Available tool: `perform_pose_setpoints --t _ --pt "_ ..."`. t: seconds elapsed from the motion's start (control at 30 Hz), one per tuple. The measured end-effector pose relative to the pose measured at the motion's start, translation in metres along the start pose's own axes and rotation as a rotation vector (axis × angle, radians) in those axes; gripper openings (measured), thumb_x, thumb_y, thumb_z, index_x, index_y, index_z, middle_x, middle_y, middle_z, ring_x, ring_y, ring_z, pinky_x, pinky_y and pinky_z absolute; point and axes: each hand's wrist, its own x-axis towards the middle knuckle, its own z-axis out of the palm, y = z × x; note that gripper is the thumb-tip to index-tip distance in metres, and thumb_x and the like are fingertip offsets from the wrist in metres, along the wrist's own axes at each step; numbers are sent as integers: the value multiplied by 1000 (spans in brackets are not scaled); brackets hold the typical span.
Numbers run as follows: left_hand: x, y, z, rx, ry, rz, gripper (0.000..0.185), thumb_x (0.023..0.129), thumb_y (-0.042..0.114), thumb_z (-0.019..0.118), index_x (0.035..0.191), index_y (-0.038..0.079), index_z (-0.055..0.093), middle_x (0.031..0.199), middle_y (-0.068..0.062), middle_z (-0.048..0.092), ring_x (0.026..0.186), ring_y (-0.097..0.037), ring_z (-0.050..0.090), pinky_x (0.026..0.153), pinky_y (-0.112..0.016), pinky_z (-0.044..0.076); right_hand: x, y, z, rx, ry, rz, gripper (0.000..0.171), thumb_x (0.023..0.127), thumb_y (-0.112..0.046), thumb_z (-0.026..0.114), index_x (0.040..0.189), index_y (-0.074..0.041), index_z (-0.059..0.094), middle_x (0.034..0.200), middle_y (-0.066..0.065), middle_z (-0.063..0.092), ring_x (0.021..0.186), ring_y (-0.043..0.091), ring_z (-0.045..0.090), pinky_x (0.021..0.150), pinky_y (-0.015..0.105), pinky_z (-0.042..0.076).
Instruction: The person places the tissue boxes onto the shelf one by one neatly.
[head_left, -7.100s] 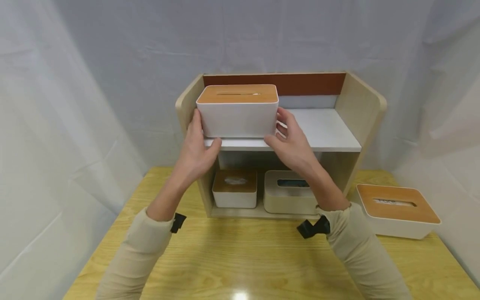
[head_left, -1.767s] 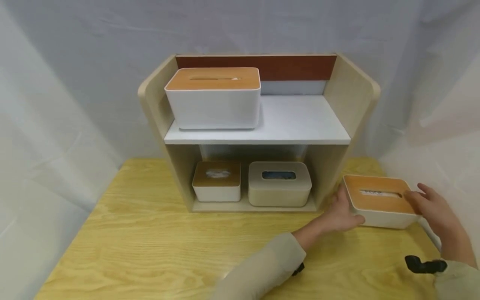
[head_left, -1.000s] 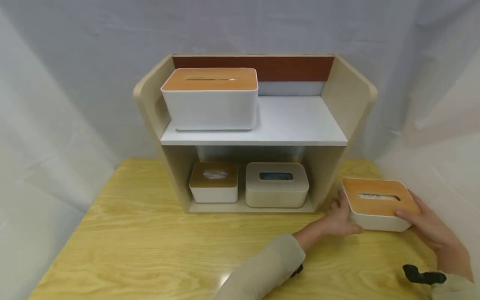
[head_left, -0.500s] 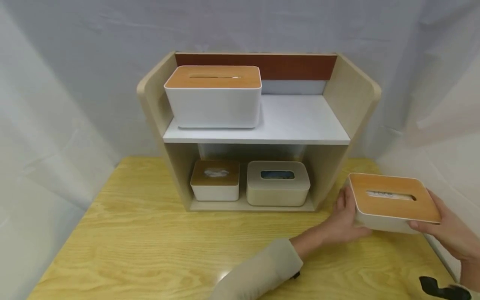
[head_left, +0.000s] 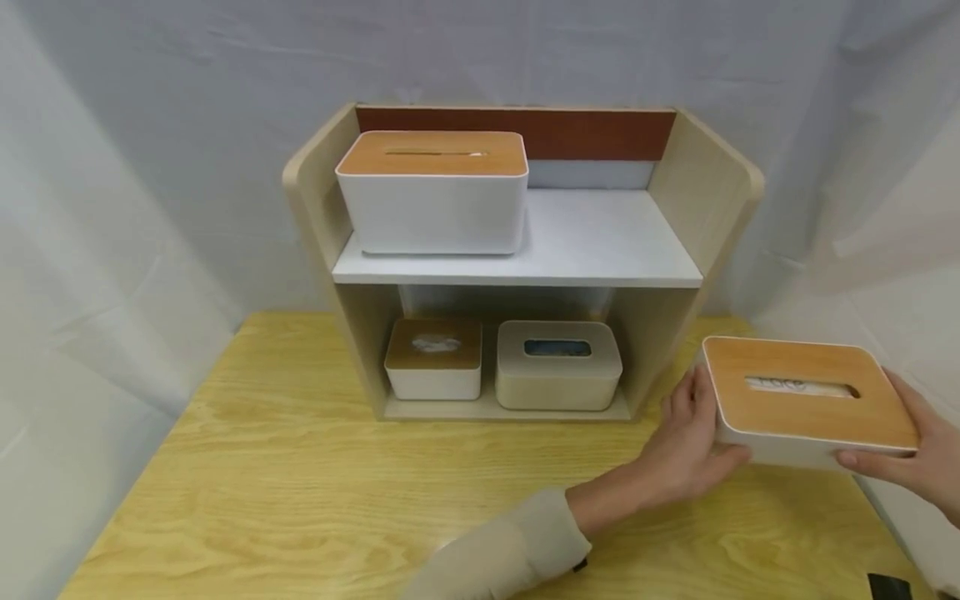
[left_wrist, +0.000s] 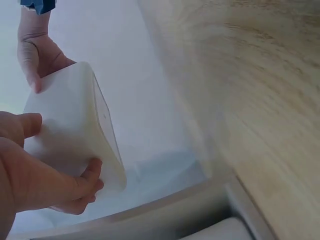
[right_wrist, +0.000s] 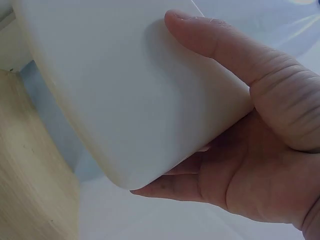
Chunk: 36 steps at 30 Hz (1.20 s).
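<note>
Both hands hold a white tissue box [head_left: 810, 392] with a wood-coloured lid, at the right of the head view. My left hand [head_left: 686, 442] grips its left end, thumb on the front side and fingers round the end. My right hand [head_left: 918, 450] grips the right end, thumb along the front. Seen from the left wrist, the tissue box [left_wrist: 70, 120] is raised off the table. The right wrist view shows the right thumb across one face of the tissue box [right_wrist: 125, 90], with the other fingers round its edge.
A two-tier shelf [head_left: 517, 282] stands at the back of the wooden table [head_left: 300, 500]. Its upper board bears a larger white tissue box [head_left: 438, 212] at the left. Below sit a small brown-lidded tissue box [head_left: 433, 383] and a beige tissue box [head_left: 558, 392].
Earlier both hands were at the larger tissue box on the upper shelf. Since then they have gone to the box at the right, gripped its ends and lifted it off the table.
</note>
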Motion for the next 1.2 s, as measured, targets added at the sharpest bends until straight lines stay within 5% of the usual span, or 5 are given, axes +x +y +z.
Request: perform_pose_setpoints --t 0.07,0.17,0.3,0.83,1.2 --pt "-4 2 -7 13 -1 0 98 95 42 63 159 7 -3 163 -14 14 145 -19 23 105 -22 40 -2 -3 -1 -21 16 -25 122 86 -13 79 155 -35 -19 146 47 11 103 62 37 57 25 50" --pt "-10 4 -19 31 -11 -1 98 96 47 61 160 9 -3 164 -11 13 146 -18 23 105 -23 41 -4 -5 -3 -16 42 -110 119 83 -7 80 158 -37 -8 158 20 20 104 25 56 57 28 53" --pt "-17 8 -34 56 -19 11 96 97 50 58 160 11 -3 165 -9 13 147 -19 23 109 -25 38 -6 -6 -5 55 66 -222 117 78 7 80 160 -33 7 146 -19 31 95 -22 41 59 19 54" --pt "-40 15 -80 189 39 108 97 95 53 59 160 8 2 156 -13 31 139 -20 36 109 -23 38 -10 -17 -9 69 18 -313 119 79 17 73 160 -30 0 158 -19 18 99 -23 44 62 19 56" --pt "-50 18 -109 138 68 216 98 97 44 60 158 8 -7 163 -16 17 145 -24 28 114 -29 33 -9 -48 -15 351 -88 -468 119 69 34 64 161 -18 10 150 -9 34 111 -13 52 65 19 57"
